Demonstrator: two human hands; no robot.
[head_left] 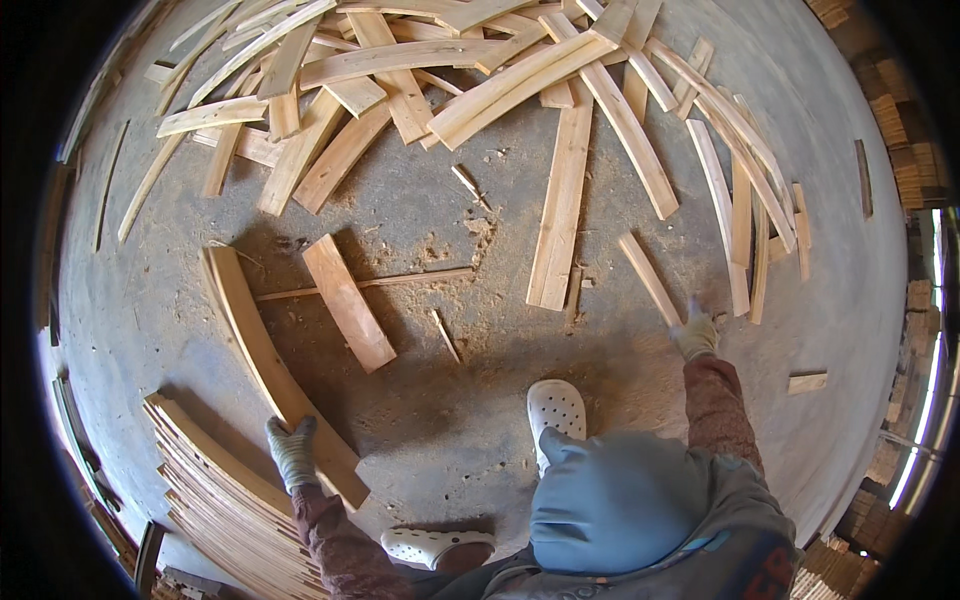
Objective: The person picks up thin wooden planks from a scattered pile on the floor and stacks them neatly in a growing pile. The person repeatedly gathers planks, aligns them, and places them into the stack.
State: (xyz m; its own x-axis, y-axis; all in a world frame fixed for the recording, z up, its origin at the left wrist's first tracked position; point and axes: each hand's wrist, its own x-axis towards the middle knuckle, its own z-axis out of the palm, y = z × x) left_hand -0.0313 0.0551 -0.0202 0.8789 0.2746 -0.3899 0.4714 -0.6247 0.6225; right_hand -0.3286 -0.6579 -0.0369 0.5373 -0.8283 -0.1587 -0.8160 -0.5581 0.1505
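Observation:
My left hand (pixel 292 452), in a pale glove with grey fingertips, is closed over the edge of a long wooden board (pixel 262 345). That board tilts beside a neat stack of boards (pixel 215 480) at the lower left. My right hand (pixel 696 334), gloved too, reaches forward over the floor on the right with its fingers apart. At its thumb side lies the near end of a short wood strip (pixel 648 277); I cannot make out whether the two touch. A short wide board (pixel 349 303) rests on the floor ahead of my left hand, across a thin strip (pixel 420 277).
A large jumbled heap of boards (pixel 400 65) spreads across the far floor. One long board (pixel 562 205) sticks out toward me, and several lean together at the right. Wood chips and splinters (pixel 447 335) litter the concrete. A small offcut (pixel 808 382) lies far right; stacked wood lines the right edge.

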